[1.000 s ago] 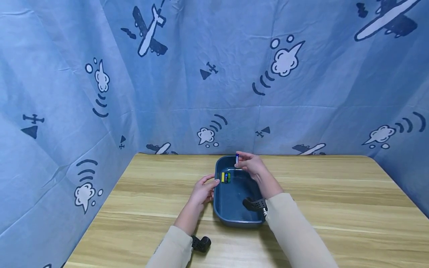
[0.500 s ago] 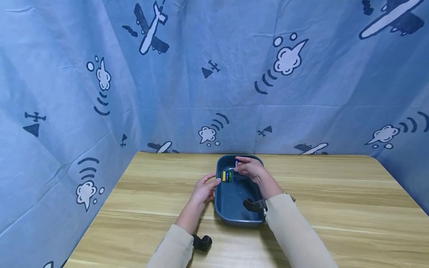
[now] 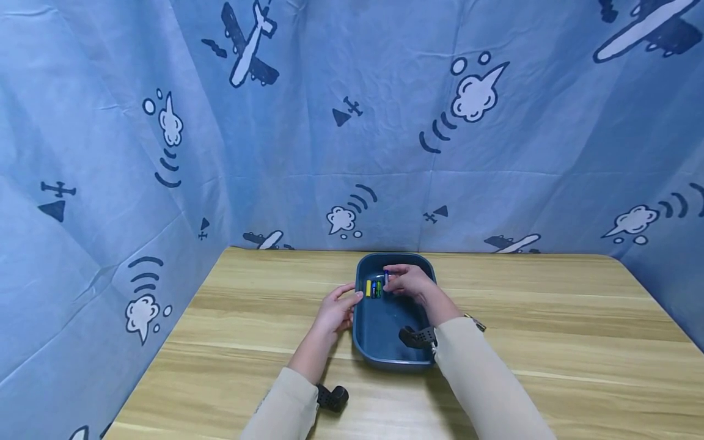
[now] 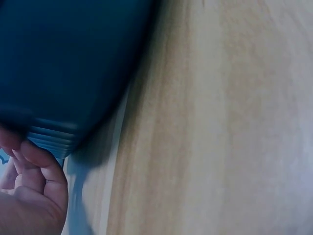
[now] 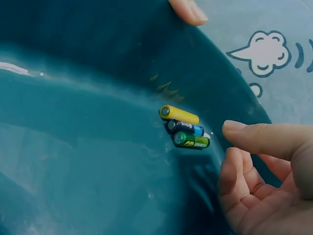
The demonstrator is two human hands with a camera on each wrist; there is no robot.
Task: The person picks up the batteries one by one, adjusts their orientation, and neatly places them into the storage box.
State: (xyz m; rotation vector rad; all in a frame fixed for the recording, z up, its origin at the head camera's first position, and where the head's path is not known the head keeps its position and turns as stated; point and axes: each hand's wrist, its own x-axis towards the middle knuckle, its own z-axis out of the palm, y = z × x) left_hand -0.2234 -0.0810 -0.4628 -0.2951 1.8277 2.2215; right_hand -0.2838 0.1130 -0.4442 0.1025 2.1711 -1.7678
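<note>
A dark teal plastic basin [image 3: 393, 330] stands on the wooden table. My left hand [image 3: 333, 310] grips its left wall, thumb over the rim and fingers along the outside; that thumb [image 5: 190, 11] shows at the top of the right wrist view. Inside the basin, a yellow battery [image 5: 180, 114], a dark blue battery [image 5: 186, 128] and a green battery [image 5: 192, 140] lie side by side near the far left wall. Just right of them, my right hand [image 3: 412, 283] pinches an upright blue-and-white battery [image 3: 386, 278] between thumb and fingers. The right wrist view hides this held battery behind the thumb.
Beside the right sleeve, a small battery-like thing [image 3: 476, 322] lies on the table [image 3: 550, 330], partly covered by the arm. A blue printed curtain [image 3: 385, 140] hangs behind the table and along its left side.
My right hand has moved lower and nearer the row with the pinched battery, from the basin's far rim to beside the green battery. The left hand keeps its hold.
</note>
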